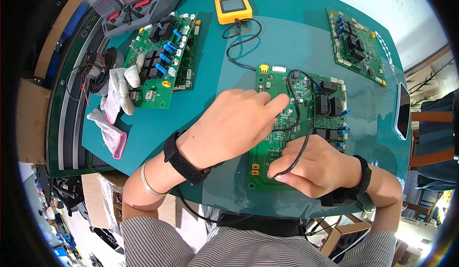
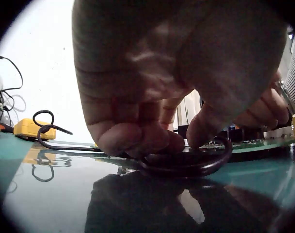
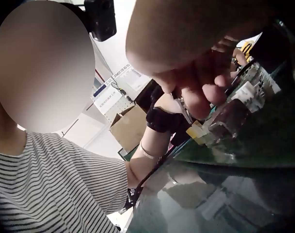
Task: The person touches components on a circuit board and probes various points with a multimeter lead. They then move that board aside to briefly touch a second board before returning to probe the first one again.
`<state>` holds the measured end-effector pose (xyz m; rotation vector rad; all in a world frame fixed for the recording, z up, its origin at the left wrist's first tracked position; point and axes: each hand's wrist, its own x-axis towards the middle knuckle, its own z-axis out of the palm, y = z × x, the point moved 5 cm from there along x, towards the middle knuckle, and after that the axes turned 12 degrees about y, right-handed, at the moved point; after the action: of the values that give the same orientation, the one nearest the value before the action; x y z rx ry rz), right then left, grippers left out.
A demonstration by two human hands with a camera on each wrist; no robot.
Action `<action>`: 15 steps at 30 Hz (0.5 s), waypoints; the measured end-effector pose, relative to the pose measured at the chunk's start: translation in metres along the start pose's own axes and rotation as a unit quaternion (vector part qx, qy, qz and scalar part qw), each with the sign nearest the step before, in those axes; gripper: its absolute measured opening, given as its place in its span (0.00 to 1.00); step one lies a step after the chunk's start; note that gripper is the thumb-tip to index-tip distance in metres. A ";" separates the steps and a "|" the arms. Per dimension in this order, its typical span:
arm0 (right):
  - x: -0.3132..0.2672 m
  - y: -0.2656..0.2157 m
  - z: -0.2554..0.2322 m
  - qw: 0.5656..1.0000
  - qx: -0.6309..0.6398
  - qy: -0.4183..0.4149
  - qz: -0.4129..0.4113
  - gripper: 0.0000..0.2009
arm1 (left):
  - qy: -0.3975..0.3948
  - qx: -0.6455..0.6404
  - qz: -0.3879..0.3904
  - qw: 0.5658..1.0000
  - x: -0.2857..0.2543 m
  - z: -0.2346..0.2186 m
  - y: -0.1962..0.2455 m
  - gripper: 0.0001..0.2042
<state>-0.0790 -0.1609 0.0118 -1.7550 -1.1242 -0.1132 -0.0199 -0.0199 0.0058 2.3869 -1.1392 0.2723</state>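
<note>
A green circuit board with black relays and blue parts lies on the table under both hands. My left hand is over its left side, fingers curled down on a black cable; the fingertips are hidden from above. Near the board's lower edge, my right hand pinches the same cable between thumb and forefinger, close to its end. Between the hands the cable loops across the relays. A yellow handheld tester with a grey screen sits beyond the board, and the cable runs from its near end.
More circuit boards are stacked at left, and another board lies at far right. Gloves with pink cuffs rest at the left edge beside a coil of wire. A phone lies on the right edge.
</note>
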 end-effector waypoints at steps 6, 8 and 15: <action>-0.001 0.002 0.002 1.000 -0.018 -0.016 0.010 0.08 | 0.007 -0.006 0.002 1.000 0.000 0.000 0.000 0.15; -0.001 0.001 0.001 1.000 -0.017 -0.018 0.007 0.08 | 0.005 -0.007 0.002 1.000 0.000 0.000 0.000 0.15; 0.000 -0.001 0.003 0.999 -0.023 -0.034 0.001 0.06 | 0.005 -0.008 -0.001 1.000 0.001 0.000 0.000 0.14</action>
<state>-0.0803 -0.1583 0.0110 -1.8119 -1.1774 -0.0783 -0.0194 -0.0205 0.0060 2.3689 -1.1313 0.2726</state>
